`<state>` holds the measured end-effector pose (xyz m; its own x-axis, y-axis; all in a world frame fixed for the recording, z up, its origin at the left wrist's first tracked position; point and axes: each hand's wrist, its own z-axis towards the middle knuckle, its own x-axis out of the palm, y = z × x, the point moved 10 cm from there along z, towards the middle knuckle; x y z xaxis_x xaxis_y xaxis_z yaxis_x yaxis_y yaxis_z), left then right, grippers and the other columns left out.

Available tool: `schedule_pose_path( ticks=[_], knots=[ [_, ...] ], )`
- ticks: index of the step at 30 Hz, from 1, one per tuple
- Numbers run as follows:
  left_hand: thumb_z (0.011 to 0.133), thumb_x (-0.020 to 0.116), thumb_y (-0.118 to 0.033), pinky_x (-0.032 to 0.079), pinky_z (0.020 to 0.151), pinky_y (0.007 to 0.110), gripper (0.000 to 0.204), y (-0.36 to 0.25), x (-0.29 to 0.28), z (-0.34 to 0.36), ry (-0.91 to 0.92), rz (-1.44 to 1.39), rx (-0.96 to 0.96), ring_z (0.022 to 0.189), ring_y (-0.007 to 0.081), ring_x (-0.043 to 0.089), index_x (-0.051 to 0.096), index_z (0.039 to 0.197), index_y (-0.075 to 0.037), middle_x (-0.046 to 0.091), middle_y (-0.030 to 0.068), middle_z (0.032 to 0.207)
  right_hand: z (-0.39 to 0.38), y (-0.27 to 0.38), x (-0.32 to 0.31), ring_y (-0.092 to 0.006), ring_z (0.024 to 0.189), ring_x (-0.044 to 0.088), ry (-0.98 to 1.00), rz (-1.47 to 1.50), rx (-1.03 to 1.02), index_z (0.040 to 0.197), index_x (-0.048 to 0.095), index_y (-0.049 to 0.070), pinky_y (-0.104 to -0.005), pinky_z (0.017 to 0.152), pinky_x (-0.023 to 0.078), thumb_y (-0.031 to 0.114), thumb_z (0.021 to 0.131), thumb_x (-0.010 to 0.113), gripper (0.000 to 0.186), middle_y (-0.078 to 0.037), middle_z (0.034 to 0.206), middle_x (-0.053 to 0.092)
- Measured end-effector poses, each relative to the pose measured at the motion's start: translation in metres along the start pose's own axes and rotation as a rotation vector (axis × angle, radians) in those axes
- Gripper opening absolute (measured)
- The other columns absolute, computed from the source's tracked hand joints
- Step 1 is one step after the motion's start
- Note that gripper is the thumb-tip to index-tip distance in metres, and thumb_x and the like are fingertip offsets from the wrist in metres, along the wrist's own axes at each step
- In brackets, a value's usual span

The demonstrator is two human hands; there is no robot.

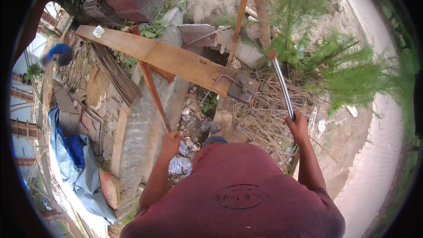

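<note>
I am gripping a long metal pipe (282,89) with my right hand (298,125), fingers closed fully around its lower end. The pipe is slanting up and away to a rusty tip near the green shrub (339,68). My left hand (171,143) is closing its fingers on a thin steel rod (155,93) that is running up to the wooden plank (167,57). A bent rod (222,80) is lying at the metal plate (242,87) on the plank's end, between both hands.
</note>
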<state>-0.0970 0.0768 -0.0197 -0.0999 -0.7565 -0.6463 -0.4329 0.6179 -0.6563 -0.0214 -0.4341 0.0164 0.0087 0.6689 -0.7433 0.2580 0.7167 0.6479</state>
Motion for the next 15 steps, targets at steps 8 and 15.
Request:
schedule_pose_path(
  ticks=[8,15],
  knots=[
    [0.091,0.055,-0.03,0.038,0.05,0.032,0.034,0.009,-0.013,0.038,0.206,-0.095,-0.099,0.05,0.0145,0.048,0.065,0.081,0.001,0.053,0.0047,0.057,-0.006,0.013,0.019,-0.0127,0.051,0.041,0.014,0.005,0.132,0.073,0.051,0.002,-0.0318,0.048,0.035,0.027,0.081,0.07,0.033,-0.004,0.056,0.046],
    [0.092,0.054,-0.038,0.04,0.052,0.033,0.043,-0.078,0.038,0.117,0.229,-0.199,0.015,0.051,0.0168,0.052,0.064,0.08,0.001,0.057,0.0078,0.059,0.002,-0.009,0.024,-0.0145,0.052,0.042,-0.014,-0.156,0.0,0.073,0.051,0.002,-0.0336,0.049,0.036,0.028,0.081,0.069,0.033,-0.005,0.057,0.047]
  ],
)
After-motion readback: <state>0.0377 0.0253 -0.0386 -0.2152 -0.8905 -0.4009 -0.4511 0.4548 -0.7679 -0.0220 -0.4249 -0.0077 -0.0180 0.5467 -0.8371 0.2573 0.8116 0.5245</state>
